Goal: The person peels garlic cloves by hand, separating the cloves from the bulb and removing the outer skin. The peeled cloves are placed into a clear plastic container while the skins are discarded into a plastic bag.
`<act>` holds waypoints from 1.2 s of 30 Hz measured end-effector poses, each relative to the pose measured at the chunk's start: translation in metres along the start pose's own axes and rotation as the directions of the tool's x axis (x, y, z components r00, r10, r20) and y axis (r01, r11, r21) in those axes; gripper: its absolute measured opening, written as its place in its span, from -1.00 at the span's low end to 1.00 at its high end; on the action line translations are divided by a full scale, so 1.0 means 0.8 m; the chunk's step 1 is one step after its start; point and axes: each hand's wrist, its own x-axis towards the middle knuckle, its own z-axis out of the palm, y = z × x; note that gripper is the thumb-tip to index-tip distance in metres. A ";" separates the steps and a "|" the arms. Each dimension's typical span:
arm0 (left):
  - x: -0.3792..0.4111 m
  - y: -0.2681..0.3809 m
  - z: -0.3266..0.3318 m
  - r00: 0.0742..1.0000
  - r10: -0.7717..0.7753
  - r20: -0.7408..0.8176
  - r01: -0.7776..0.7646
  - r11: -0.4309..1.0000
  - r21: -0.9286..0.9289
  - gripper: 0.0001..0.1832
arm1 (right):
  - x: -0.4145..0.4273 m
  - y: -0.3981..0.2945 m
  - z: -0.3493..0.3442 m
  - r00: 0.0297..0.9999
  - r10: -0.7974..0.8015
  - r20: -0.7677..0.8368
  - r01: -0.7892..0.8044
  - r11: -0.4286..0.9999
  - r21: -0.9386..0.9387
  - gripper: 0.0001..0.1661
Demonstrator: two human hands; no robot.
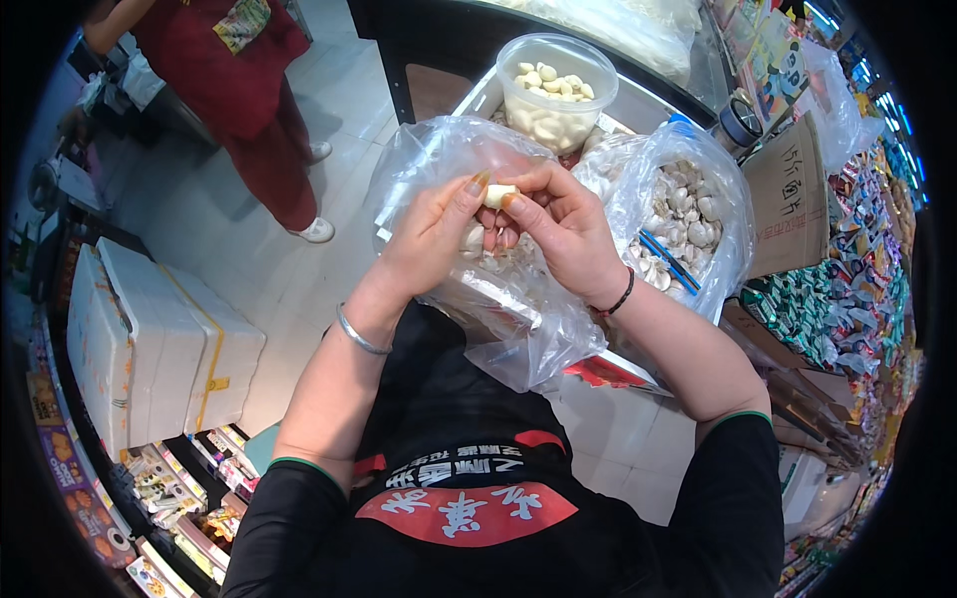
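Between the fingertips of both hands is a pale garlic clove [499, 196]. My left hand [437, 224] pinches its left end, thumb on top. On its right end press the thumb and fingers of my right hand [564, 217]. Beneath my hands spreads a clear plastic bag [441, 146] with garlic skins inside. A round translucent tub [557, 93] behind them holds many peeled cloves. To the right, an opened plastic bag [736, 217] is filled with unpeeled garlic cloves [691, 205]. A blue-and-black pen-like stick [669, 261] lies on those cloves.
A white foam box [478, 93] supports the bags and tub. Cardboard [789, 198] with writing and heaped wrapped sweets [860, 299] border the right side. White foam boxes [164, 344] stand at left. A person in dark red clothes [224, 97] stands on the tiled floor, upper left.
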 end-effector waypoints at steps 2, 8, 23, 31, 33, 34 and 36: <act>0.000 0.005 0.002 1.000 -0.013 -0.010 0.013 1.000 0.013 -0.51 | -0.001 0.003 -0.003 0.999 0.036 0.004 -0.036 0.998 0.056 -0.85; 0.000 0.009 0.001 0.998 -0.069 0.015 0.070 0.996 -0.060 -0.51 | 0.003 0.000 -0.014 0.973 0.208 0.096 -0.228 0.923 0.310 -0.80; -0.003 0.000 0.007 0.991 -0.005 -0.132 0.036 0.970 0.239 -0.55 | -0.003 -0.010 -0.005 0.996 0.018 -0.085 -0.041 0.961 -0.274 -0.84; -0.004 0.002 0.005 0.992 -0.047 -0.116 0.063 0.988 0.141 -0.55 | 0.002 -0.015 -0.015 0.985 0.160 -0.061 -0.164 0.985 -0.056 -0.80; -0.003 0.004 0.010 0.992 -0.034 -0.120 0.047 0.993 0.110 -0.55 | 0.002 -0.017 -0.021 0.973 0.225 -0.040 -0.225 0.974 0.007 -0.78; -0.002 0.006 0.012 0.993 -0.022 -0.118 0.035 0.994 0.108 -0.54 | 0.003 -0.018 -0.024 0.965 0.259 -0.041 -0.256 0.965 0.060 -0.78; -0.001 0.008 0.015 0.993 0.002 -0.116 0.010 0.994 0.105 -0.54 | 0.003 -0.020 -0.027 0.945 0.324 -0.037 -0.314 0.935 0.166 -0.77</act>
